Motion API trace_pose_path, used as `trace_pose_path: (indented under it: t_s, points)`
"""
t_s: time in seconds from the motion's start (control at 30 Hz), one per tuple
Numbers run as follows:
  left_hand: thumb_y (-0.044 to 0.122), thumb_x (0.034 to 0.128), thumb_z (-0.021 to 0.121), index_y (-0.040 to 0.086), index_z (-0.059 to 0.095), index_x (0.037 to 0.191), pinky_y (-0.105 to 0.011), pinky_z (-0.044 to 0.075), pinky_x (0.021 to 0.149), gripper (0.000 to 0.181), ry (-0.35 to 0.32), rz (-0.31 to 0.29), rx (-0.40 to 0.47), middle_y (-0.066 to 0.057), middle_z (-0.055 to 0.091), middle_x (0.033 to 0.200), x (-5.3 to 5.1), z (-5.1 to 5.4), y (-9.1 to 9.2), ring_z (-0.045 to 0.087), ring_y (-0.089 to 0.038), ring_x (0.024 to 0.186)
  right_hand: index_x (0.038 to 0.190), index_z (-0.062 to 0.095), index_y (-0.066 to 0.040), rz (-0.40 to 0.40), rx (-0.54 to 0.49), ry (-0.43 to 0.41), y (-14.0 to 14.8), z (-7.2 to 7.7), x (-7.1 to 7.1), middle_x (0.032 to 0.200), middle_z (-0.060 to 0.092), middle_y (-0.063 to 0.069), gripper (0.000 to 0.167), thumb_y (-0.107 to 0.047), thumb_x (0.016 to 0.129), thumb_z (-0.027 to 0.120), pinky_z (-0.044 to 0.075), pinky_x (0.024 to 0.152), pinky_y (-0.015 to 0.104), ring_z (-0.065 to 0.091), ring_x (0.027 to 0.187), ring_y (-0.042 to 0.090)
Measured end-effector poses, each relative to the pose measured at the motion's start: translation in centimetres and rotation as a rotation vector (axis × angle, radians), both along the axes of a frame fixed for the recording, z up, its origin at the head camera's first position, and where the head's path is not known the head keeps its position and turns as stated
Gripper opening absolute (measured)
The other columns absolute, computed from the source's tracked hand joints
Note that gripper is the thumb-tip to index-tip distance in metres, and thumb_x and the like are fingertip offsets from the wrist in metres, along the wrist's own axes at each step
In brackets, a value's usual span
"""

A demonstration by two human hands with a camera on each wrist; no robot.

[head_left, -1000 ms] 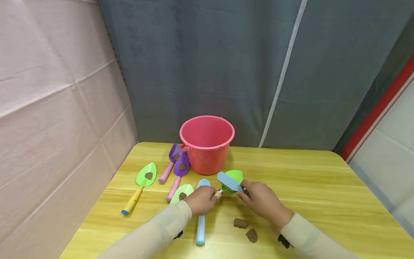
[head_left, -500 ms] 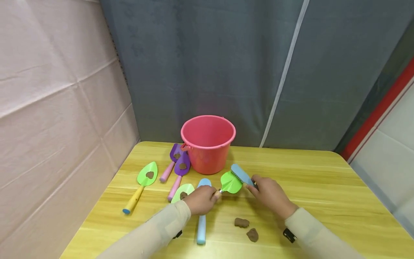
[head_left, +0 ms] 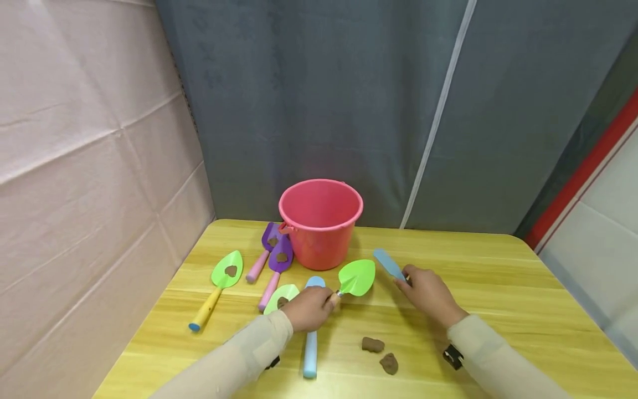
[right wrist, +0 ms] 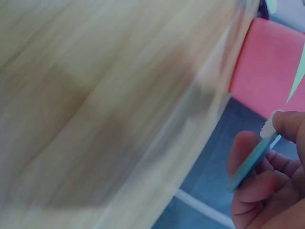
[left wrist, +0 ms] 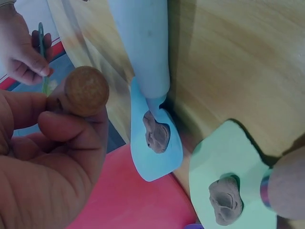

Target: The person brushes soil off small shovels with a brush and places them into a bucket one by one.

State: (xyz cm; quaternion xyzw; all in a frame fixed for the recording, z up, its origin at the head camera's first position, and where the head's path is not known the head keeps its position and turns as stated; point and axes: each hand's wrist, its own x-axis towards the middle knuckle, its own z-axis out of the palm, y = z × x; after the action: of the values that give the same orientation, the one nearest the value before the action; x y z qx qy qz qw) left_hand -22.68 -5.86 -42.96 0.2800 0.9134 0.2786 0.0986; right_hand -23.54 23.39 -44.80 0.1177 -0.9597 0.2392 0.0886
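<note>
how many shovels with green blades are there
3: a bright green shovel in the left hand, a yellow-handled shovel farthest left, and a paler green shovel partly hidden behind the left sleeve in head view.

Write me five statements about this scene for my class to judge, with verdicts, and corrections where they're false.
1. The left hand grips a green trowel by its wooden handle. True.
2. The right hand holds nothing. False: it holds a blue brush.
3. Two loose brown lumps lie directly on the table. True.
4. The red bucket lies on its side. False: it stands upright.
5. The yellow-handled trowel has a brown lump on its blade. True.
</note>
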Motion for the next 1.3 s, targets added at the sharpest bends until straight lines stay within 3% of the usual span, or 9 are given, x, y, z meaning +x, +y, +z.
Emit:
trace_pose_path:
  t_s: [0.27, 0.43, 0.63, 0.8, 1.0, 1.2, 1.3]
  points:
    - [0.017, 0.1030, 0.054, 0.007, 0.064, 0.100, -0.031, 0.049, 0.076, 0.015, -0.026, 0.016, 0.023, 0.005, 0.063, 0.088, 0.0, -0.1, 0.2, 0.055, -0.010, 0.079, 0.090, 0.060, -0.010, 0.126, 0.029, 0.090, -3.8, 1.4, 1.5, 0.058, 0.044, -0.009, 0.016, -0.021, 0.093, 0.072, 0.030, 0.043, 0.021, 0.035, 0.047, 0.003]
    - [0.015, 0.1021, 0.055, 0.007, 0.064, 0.101, -0.032, 0.049, 0.078, 0.012, -0.052, 0.019, 0.046, 0.004, 0.062, 0.090, -0.1, -0.1, 0.3, 0.055, -0.011, 0.082, 0.086, 0.056, -0.014, 0.171, 0.076, 0.080, -5.2, 1.8, 2.4, 0.061, 0.044, -0.010, 0.020, -0.023, 0.092, 0.073, 0.031, 0.045, 0.021, 0.036, 0.049, 0.002]
    - [0.014, 0.1018, 0.055, 0.009, 0.061, 0.103, -0.032, 0.048, 0.077, 0.008, -0.060, 0.037, 0.034, 0.005, 0.061, 0.091, -0.1, -0.2, 0.2, 0.055, -0.012, 0.083, 0.084, 0.055, -0.014, 0.126, 0.084, 0.055, -4.7, 1.5, 1.9, 0.059, 0.042, -0.008, 0.021, -0.024, 0.092, 0.073, 0.029, 0.045, 0.022, 0.036, 0.049, 0.004]
    - [0.011, 0.1010, 0.055, 0.009, 0.061, 0.104, -0.034, 0.049, 0.079, 0.007, -0.040, 0.037, 0.033, 0.004, 0.062, 0.093, -0.1, 0.1, 0.1, 0.056, -0.013, 0.087, 0.085, 0.057, -0.011, 0.085, 0.060, 0.076, -3.0, 1.0, 0.7, 0.058, 0.041, -0.007, 0.019, -0.021, 0.092, 0.072, 0.029, 0.044, 0.022, 0.035, 0.048, 0.005]
    - [0.009, 0.1006, 0.055, 0.007, 0.061, 0.103, -0.034, 0.048, 0.077, 0.006, -0.051, 0.034, 0.040, 0.002, 0.061, 0.092, 0.0, 0.1, 0.0, 0.054, -0.014, 0.084, 0.091, 0.060, -0.007, 0.024, 0.047, 0.042, -0.7, 0.4, -0.4, 0.057, 0.043, -0.005, 0.016, -0.019, 0.094, 0.069, 0.028, 0.043, 0.023, 0.034, 0.046, 0.007]
    - [0.013, 0.1018, 0.055, 0.009, 0.061, 0.103, -0.033, 0.048, 0.077, 0.007, -0.060, 0.032, 0.041, 0.003, 0.059, 0.092, 0.1, -0.4, 0.1, 0.053, -0.013, 0.083, 0.093, 0.061, -0.006, -0.014, 0.014, 0.023, 0.2, 0.2, -0.4, 0.055, 0.044, -0.004, 0.016, -0.020, 0.096, 0.067, 0.027, 0.042, 0.024, 0.034, 0.044, 0.008]
    - [0.013, 0.1019, 0.055, 0.008, 0.061, 0.103, -0.032, 0.047, 0.074, 0.008, -0.067, 0.034, 0.054, 0.004, 0.059, 0.090, 0.2, -0.5, 0.1, 0.052, -0.012, 0.080, 0.094, 0.061, -0.007, 0.015, 0.003, 0.039, -0.7, 0.7, 0.1, 0.055, 0.044, -0.006, 0.016, -0.021, 0.096, 0.068, 0.028, 0.042, 0.023, 0.034, 0.044, 0.006]
